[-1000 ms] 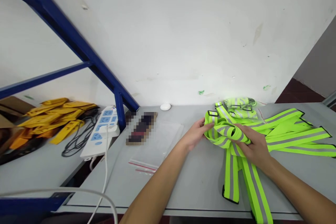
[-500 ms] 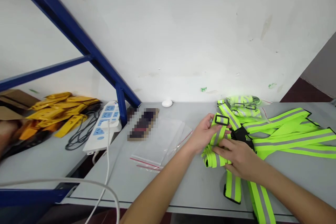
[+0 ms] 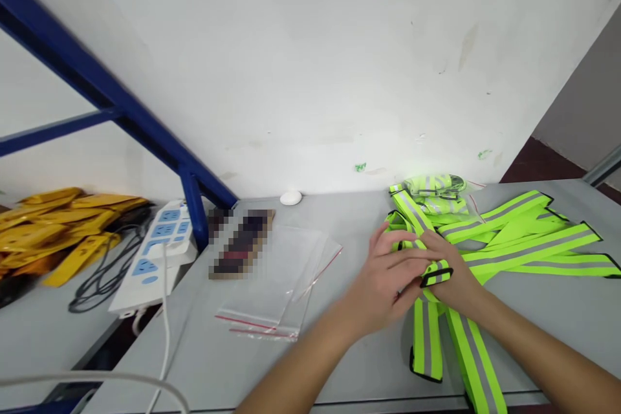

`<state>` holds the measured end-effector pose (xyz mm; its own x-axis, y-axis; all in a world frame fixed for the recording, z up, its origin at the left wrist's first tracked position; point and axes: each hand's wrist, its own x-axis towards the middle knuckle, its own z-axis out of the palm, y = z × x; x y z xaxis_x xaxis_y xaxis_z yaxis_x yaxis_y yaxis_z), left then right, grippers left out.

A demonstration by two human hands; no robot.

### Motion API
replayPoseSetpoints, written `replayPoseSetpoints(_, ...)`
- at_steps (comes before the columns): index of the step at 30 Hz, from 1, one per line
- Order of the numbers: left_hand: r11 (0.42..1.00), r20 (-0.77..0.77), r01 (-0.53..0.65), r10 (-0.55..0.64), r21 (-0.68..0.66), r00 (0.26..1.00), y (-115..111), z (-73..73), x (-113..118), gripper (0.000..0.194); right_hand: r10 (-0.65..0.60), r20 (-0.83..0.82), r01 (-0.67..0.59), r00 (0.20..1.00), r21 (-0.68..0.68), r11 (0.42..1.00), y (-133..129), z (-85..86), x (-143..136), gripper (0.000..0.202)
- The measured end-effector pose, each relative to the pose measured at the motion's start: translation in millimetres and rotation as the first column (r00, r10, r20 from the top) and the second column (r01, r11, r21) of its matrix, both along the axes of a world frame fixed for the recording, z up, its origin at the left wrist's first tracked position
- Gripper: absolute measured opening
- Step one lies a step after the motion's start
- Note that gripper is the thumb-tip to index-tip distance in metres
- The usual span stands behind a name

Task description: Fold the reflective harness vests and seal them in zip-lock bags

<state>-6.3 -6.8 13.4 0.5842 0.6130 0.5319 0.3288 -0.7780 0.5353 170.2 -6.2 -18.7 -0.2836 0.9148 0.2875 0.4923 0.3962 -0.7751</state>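
Clasping a lime strap (image 3: 439, 266) now between left hand (image 3: 385, 272) and right hand (image 3: 457, 272), holding them close together, working right of clear bags (image 3: 276, 272), beside loose straps (image 3: 533, 253) on the counter (image 3: 381, 369).

In front of the clear bags (image 3: 272, 278), the desk (image 3: 233, 369) is bare, but the left forearm (image 3: 315, 356) slants across at their right and a white cord (image 3: 166, 310) runs at their left. Right of the bags, a slim bare lane leads back to the wall (image 3: 310, 77) — farther right, the left grip (image 3: 385, 278) and the green straps (image 3: 531, 249) fill the way. Left of the bags, a blurred dark item (image 3: 242, 246), the power strip (image 3: 150, 246) and the blue post (image 3: 193, 207) hinder a sideways pass; above the bags, the air is open.
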Motion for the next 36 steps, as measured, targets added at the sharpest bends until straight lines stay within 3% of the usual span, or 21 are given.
replayPoseSetpoints(2, 0.995, -0.047, -0.061, 0.065, 0.078, 0.997, 1, 1.1, -2, 0.024, -0.012, -0.066, 0.01, 0.998, -0.03, 0.999, 2, 5.0, 3, 0.019)
replayPoseSetpoints(4, 0.994, -0.053, -0.092, 0.095, 0.056, 0.994, 1, 2.4, -5, 0.027, -0.024, -0.101, 0.015, 0.995, -0.093, 0.996, 4, 9.5, 6, 0.028)
replayPoseSetpoints(9, 0.974, 0.019, -0.026, 0.031, -0.224, 0.999, 3, 3.3, -4, 0.017, -0.071, -0.04, 0.064, 0.997, -0.162, 0.985, 6, 15.1, 10, 0.014)
replayPoseSetpoints(11, 0.947, 0.092, -0.028, 0.061, -0.32, 0.994, 4, 1.0, -1, 0.007, -0.047, -0.031, 0.041, 0.998, -0.163, 0.986, 5, 16.9, 11, 0.009)
replayPoseSetpoints(12, 0.93, 0.12, -0.047, 0.097, -0.365, 0.988, 5, -0.6, 0, 0.014, -0.029, -0.036, 0.023, 0.999, -0.162, 0.986, 4, 18.1, 11, 0.007)
replayPoseSetpoints(16, 0.794, 0.172, -0.113, 0.264, -0.597, 0.949, 9, -5.0, 2, 0.031, 0.04, -0.066, -0.053, 0.997, -0.212, 0.976, 2, 23.6, 10, 0.007)
replayPoseSetpoints(20, 0.633, 0.114, -0.102, 0.292, -0.767, 0.95, 13, 0.4, -3, 0.082, 0.069, -0.123, -0.105, 0.99, -0.312, 0.944, 3, 27.0, 10, 0.008)
replayPoseSetpoints(21, 0.611, 0.09, -0.105, 0.279, -0.784, 0.956, 14, 2.5, -4, 0.081, 0.069, -0.141, -0.112, 0.988, -0.33, 0.937, 3, 27.0, 10, 0.007)
replayPoseSetpoints(25, 0.556, 0.118, -0.072, 0.299, -0.828, 0.947, 18, 6.2, -2, 0.048, -0.016, -0.28, -0.115, 0.96, -0.443, 0.889, 6, 24.6, 12, 0.019)
replayPoseSetpoints(28, 0.545, 0.205, -0.084, 0.448, -0.834, 0.87, 20, 2.0, 3, 0.044, -0.1, -0.455, -0.174, 0.885, -0.523, 0.834, 11, 20.2, 15, 0.039)
replayPoseSetpoints(31, 0.533, 0.287, -0.088, 0.58, -0.842, 0.762, 24, -5.4, 6, 0.044, -0.071, -0.606, -0.239, 0.793, -0.417, 0.877, 13, 12.5, 14, 0.058)
replayPoseSetpoints(33, 0.514, 0.36, -0.031, 0.641, -0.857, 0.678, 26, -10.1, 7, 0.044, -0.017, -0.576, -0.205, 0.817, -0.319, 0.925, 12, 6.9, 9, 0.066)
replayPoseSetpoints(36, 0.48, 0.453, 0.099, 0.713, -0.872, 0.535, 28, -12.8, 8, 0.043, -0.007, -0.374, -0.09, 0.928, -0.242, 0.966, 5, 2.1, -2, 0.074)
